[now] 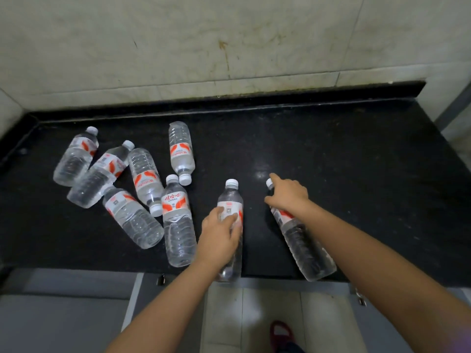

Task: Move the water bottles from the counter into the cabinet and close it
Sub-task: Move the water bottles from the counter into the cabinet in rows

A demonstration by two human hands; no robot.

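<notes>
On the black stone counter (331, 149), the left hand (219, 238) curls its fingers round a clear plastic water bottle (230, 200); the right hand (288, 192) grips another bottle's (303, 245) neck, six more bottles (122, 182) lying beyond the left fingers

Dim, soft overhead light leaves a glare spot on the black counter (262, 171); wide-angle edges bend.
</notes>
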